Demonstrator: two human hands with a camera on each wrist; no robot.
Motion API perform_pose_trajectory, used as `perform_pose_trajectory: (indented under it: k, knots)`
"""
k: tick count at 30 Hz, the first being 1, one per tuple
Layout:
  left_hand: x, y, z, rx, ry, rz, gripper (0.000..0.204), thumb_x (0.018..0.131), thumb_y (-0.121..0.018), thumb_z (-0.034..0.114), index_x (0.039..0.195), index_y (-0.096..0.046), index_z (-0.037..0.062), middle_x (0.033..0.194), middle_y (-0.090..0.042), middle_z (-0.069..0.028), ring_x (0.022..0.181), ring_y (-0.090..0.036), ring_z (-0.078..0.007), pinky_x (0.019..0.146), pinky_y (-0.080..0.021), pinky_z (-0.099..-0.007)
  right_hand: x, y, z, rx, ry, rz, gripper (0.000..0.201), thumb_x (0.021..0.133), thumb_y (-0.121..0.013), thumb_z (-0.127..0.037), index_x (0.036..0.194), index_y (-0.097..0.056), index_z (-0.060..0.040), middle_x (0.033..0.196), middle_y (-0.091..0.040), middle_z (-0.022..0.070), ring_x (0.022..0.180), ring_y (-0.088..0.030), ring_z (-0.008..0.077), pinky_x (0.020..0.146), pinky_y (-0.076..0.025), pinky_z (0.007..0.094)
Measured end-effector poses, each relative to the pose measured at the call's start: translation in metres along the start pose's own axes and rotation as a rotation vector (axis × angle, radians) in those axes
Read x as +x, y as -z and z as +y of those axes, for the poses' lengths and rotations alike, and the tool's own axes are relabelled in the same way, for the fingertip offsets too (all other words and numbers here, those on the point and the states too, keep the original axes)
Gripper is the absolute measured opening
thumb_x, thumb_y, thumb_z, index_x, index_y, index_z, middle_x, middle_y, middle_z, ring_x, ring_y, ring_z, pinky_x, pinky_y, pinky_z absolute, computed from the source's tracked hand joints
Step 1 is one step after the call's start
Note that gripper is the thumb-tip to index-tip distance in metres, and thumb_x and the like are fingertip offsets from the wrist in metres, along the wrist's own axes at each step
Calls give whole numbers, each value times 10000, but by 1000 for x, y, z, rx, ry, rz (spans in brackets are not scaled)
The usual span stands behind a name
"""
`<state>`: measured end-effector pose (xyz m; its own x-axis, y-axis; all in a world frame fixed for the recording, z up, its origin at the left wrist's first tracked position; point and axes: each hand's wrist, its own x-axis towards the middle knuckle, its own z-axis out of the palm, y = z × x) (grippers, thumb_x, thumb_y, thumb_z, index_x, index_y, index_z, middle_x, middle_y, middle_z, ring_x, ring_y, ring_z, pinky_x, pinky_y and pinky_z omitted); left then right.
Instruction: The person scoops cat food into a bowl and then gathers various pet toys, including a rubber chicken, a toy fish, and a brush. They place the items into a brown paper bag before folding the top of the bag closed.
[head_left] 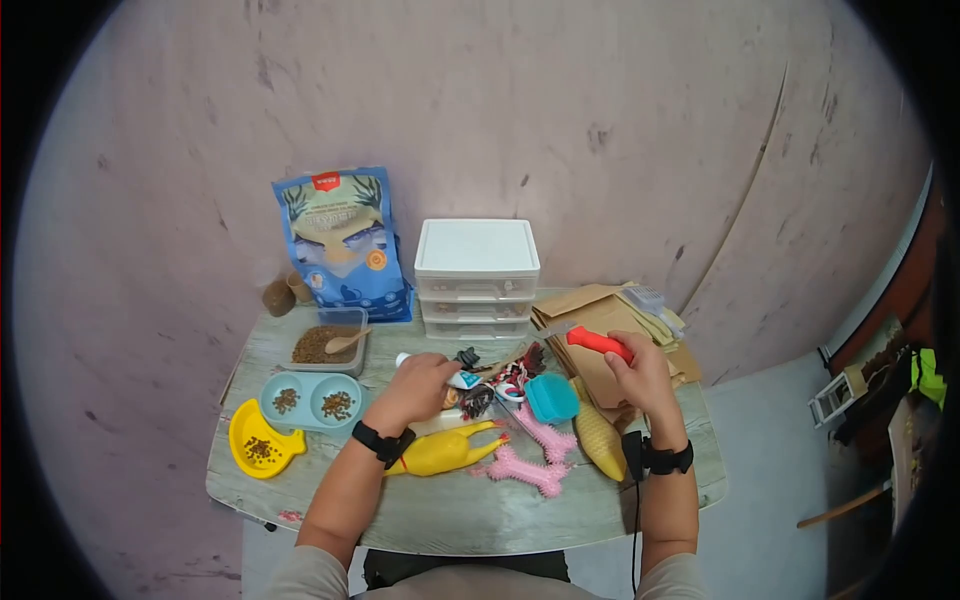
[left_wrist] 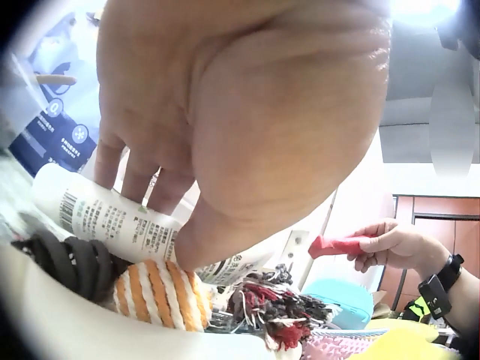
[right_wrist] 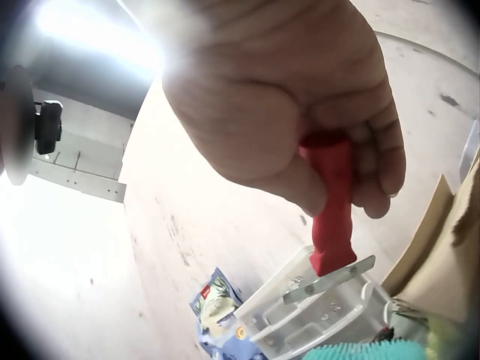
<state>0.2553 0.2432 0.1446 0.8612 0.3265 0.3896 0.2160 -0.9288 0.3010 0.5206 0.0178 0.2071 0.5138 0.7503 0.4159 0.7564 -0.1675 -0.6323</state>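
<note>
My left hand (head_left: 424, 386) holds a white printed tube (left_wrist: 112, 225), thumb on the near side and fingers behind it. Below the tube are an orange-and-white striped rope ball (left_wrist: 161, 294), a dark coiled toy (left_wrist: 71, 262) and a red, black and white rope toy (left_wrist: 270, 307). In my right hand (head_left: 646, 378) is a red-handled tool (right_wrist: 332, 202), gripped between thumb and fingers, with a flat metal bar across its end. The tool is raised over brown paper bags (head_left: 590, 345). A teal bristled box (head_left: 552, 399) lies between the hands.
A white drawer unit (head_left: 478, 250) and a blue food bag (head_left: 345, 240) stand by the wall. Kibble fills a clear tub (head_left: 345, 365); a blue double bowl (head_left: 310, 415) and yellow bowl (head_left: 290, 452) are left. A rubber chicken (head_left: 440, 452) and pink bone toys (head_left: 525, 470) lie in front.
</note>
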Motion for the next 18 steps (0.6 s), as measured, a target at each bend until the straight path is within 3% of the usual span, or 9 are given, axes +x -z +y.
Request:
perform_pose_trajectory:
  k: [5, 9, 11, 12, 14, 15, 17, 18]
  knots:
    - [0, 5, -1, -46, 97, -43, 320, 760, -678, 74, 1079, -651, 72, 962, -632, -149, 922, -608, -373, 798, -494, -458, -9, -22, 4, -163, 28, -12, 288, 813, -680, -111, 1078, -670, 1, 932, -653, 205, 892, -622, 383, 797, -495, 434]
    - [0, 6, -6, -45, 142, -97, 322, 773, -706, 114, 1088, -649, 80, 937, -623, -139, 902, -607, -370, 787, -488, -458, 0, -36, -1, -151, 144, -234, 299, 798, -707, -137, 1067, -680, -9, 899, -653, 187, 875, -618, 380, 796, -491, 436]
    - [-1, 5, -8, -56, 153, -99, 324, 776, -712, 125, 1091, -649, 80, 926, -621, -138, 896, -608, -366, 784, -487, -458, 11, -31, -13, -347, 214, -385, 298, 783, -717, -140, 1050, -690, -9, 923, -655, 195, 876, -615, 386, 803, -489, 440]
    - [0, 3, -9, -23, 140, -122, 324, 777, -717, 132, 1089, -648, 77, 923, -621, -137, 896, -610, -362, 783, -487, -458, 18, -32, -20, -356, 233, -397, 298, 783, -717, -140, 1050, -690, -9, 923, -655, 195, 876, -615, 386, 803, -489, 440]
    - [1, -2, -11, 12, 121, -152, 314, 779, -724, 145, 1074, -644, 70, 918, -621, -141, 898, -618, -351, 782, -490, -455, 29, -38, -33, -310, 379, -209, 323, 837, -697, -154, 1125, -661, -9, 933, -668, 180, 864, -640, 333, 772, -511, 407]
    - [0, -3, -10, 5, 127, -148, 314, 779, -724, 145, 1074, -644, 70, 918, -621, -141, 898, -618, -351, 782, -490, -455, 35, -48, -42, -315, 384, -217, 323, 837, -697, -154, 1125, -661, -9, 933, -668, 180, 864, -640, 333, 772, -511, 407]
    - [1, -3, -9, 20, 126, -126, 305, 777, -727, 148, 1059, -644, 71, 912, -619, -145, 893, -621, -355, 777, -495, -457, 51, -82, -63, 639, -278, -351, 364, 902, -656, -166, 1228, -581, -23, 954, -671, 160, 866, -655, 262, 739, -532, 366]
    - [1, -2, -8, 19, 125, -122, 305, 777, -727, 148, 1059, -644, 71, 912, -619, -145, 893, -621, -355, 777, -495, -457, 58, -95, -73, 637, -275, -349, 364, 902, -656, -166, 1228, -581, -23, 954, -671, 160, 866, -655, 262, 739, -532, 366]
